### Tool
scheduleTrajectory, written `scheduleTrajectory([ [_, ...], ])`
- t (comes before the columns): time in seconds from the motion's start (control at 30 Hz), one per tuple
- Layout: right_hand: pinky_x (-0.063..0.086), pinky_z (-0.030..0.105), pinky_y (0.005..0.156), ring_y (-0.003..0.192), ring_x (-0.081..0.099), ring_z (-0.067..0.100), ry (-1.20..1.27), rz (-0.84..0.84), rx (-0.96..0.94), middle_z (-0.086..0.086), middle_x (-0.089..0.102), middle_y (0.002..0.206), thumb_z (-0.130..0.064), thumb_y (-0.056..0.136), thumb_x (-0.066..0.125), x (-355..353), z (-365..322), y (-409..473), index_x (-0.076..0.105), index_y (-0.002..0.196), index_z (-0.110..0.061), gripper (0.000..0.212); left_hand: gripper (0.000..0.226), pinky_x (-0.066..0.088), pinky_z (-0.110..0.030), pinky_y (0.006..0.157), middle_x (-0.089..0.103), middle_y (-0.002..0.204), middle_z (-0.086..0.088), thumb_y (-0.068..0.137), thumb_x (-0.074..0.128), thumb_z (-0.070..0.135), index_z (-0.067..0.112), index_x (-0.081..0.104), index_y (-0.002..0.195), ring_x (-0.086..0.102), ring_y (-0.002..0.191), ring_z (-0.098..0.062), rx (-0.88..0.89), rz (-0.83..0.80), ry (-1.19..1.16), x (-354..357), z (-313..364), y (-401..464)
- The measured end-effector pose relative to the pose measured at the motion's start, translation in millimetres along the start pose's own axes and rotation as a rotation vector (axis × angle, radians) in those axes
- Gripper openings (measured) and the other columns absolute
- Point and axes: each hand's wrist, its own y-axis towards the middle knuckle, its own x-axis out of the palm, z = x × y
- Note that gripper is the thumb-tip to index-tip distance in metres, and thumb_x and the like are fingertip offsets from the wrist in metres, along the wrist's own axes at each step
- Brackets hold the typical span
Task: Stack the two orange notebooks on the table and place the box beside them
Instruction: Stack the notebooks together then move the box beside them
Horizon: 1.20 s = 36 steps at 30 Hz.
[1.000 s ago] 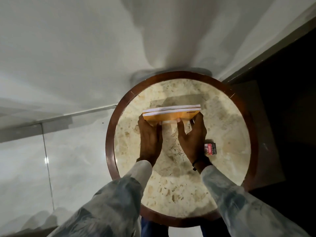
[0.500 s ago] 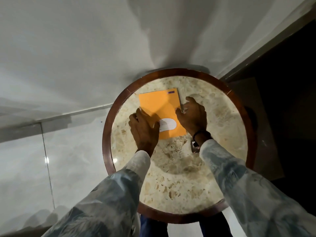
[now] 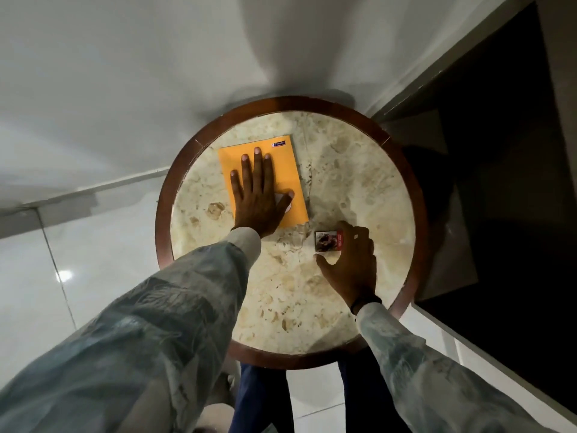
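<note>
The left hand [image 3: 259, 198] is now lying flat, fingers [image 3: 257, 157] straight, on the stacked orange paper-covered notebooks [image 3: 290, 170] left of centre on the round marble bench [image 3: 343, 170]; the right hand [image 3: 349, 264], having left them, is curling its fingers [image 3: 345, 228] round the small red rectangular box [image 3: 324, 242] nearby, grip uncertain; stacking is looking done.

Left hand [image 3: 256, 198] flat on orange notebooks [image 3: 282, 173]; right hand [image 3: 352, 267] holds box [image 3: 326, 241] on table [image 3: 164, 214].

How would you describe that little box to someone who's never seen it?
Find the round marble table with the wooden rim. Beside the near right corner of the orange notebook under the left hand sits the small box, in the right hand's grip. Unlike the notebook, it is tiny, with a red-and-dark printed face.
</note>
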Motion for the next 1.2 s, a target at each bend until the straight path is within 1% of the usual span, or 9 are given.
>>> scheduleTrajectory([
  [0.1, 0.055, 0.054, 0.089, 0.123, 0.053, 0.040, -0.069, 0.015, -0.034, 0.015, 0.050, 0.138, -0.023, 0.080, 0.077, -3, -2, 13, 0.051, 0.142, -0.017, 0.067, 0.092, 0.002, -0.063, 0.127, -0.002, 0.173, -0.015, 0.098, 0.032, 0.066, 0.009, 0.002, 0.163, -0.004, 0.160, -0.040, -0.001, -0.004, 0.006, -2, 1, 0],
  [0.27, 0.053, 0.050, 0.087, 0.120, 0.056, 0.038, -0.149, 0.049, -0.052, 0.013, 0.056, 0.133, -0.014, 0.081, 0.077, -20, 2, 47, 0.058, 0.132, -0.019, 0.054, 0.091, 0.000, -0.062, 0.128, -0.004, 0.173, -0.014, 0.098, 0.033, 0.065, 0.009, 0.000, 0.163, -0.007, 0.160, -0.039, 0.002, -0.012, -0.003, -3, 1, -1],
  [0.4, 0.049, 0.048, 0.088, 0.122, 0.056, 0.035, -0.168, 0.097, -0.068, 0.010, 0.056, 0.138, -0.006, 0.079, 0.074, -31, 7, 63, 0.053, 0.139, -0.022, 0.066, 0.091, -0.001, -0.062, 0.128, -0.009, 0.173, -0.012, 0.099, 0.032, 0.065, 0.011, -0.004, 0.163, -0.011, 0.160, -0.038, -0.007, -0.035, 0.001, -3, 2, 0],
  [0.5, 0.047, 0.051, 0.096, 0.133, 0.050, 0.032, -0.215, 0.060, -0.110, 0.006, 0.051, 0.147, -0.014, 0.077, 0.079, -35, 6, 71, 0.047, 0.146, -0.027, 0.077, 0.091, 0.000, -0.062, 0.128, -0.010, 0.173, -0.012, 0.099, 0.030, 0.066, 0.011, -0.005, 0.163, -0.011, 0.160, -0.038, -0.008, -0.046, 0.003, -5, 2, -1],
  [0.57, 0.047, 0.052, 0.100, 0.134, 0.050, 0.032, -0.218, 0.013, -0.125, 0.007, 0.053, 0.146, -0.020, 0.082, 0.077, -36, 6, 78, 0.050, 0.144, -0.025, 0.068, 0.091, 0.000, -0.062, 0.128, -0.010, 0.173, -0.012, 0.099, 0.030, 0.066, 0.011, -0.005, 0.163, -0.011, 0.160, -0.038, -0.009, -0.051, 0.004, -6, 3, -1],
  [0.67, 0.051, 0.051, 0.094, 0.120, 0.057, 0.035, -0.055, 0.043, -0.032, 0.011, 0.062, 0.128, -0.034, 0.084, 0.074, -37, 0, 89, 0.061, 0.128, -0.019, 0.048, 0.091, -0.001, -0.062, 0.128, -0.010, 0.173, -0.012, 0.100, 0.030, 0.066, 0.011, -0.005, 0.163, -0.012, 0.160, -0.038, -0.014, -0.053, 0.009, -7, 3, -1],
  [0.77, 0.053, 0.050, 0.090, 0.110, 0.059, 0.034, 0.131, 0.140, 0.058, 0.011, 0.065, 0.115, -0.041, 0.082, 0.074, -37, -14, 103, 0.062, 0.114, -0.013, 0.044, 0.091, 0.000, -0.062, 0.128, -0.010, 0.173, -0.012, 0.099, 0.030, 0.066, 0.011, -0.004, 0.163, -0.011, 0.160, -0.038, -0.013, -0.047, 0.008, -6, 3, -1],
  [0.97, 0.055, 0.053, 0.089, 0.109, 0.059, 0.035, 0.232, 0.172, 0.065, 0.014, 0.066, 0.112, -0.051, 0.079, 0.075, -21, -42, 132, 0.058, 0.115, -0.007, 0.059, 0.092, 0.000, -0.062, 0.128, -0.009, 0.173, -0.012, 0.098, 0.029, 0.069, 0.012, -0.003, 0.163, -0.010, 0.160, -0.037, -0.011, -0.019, 0.028, 3, -1, 0],
  [1.2, 0.055, 0.056, 0.087, 0.113, 0.057, 0.040, 0.125, 0.172, -0.022, 0.018, 0.061, 0.120, -0.053, 0.080, 0.073, -16, -36, 131, 0.051, 0.124, -0.005, 0.068, 0.094, -0.001, -0.061, 0.128, -0.008, 0.173, -0.012, 0.097, 0.026, 0.071, 0.011, -0.003, 0.163, -0.008, 0.160, -0.037, -0.001, -0.005, 0.054, 8, -4, 2],
])
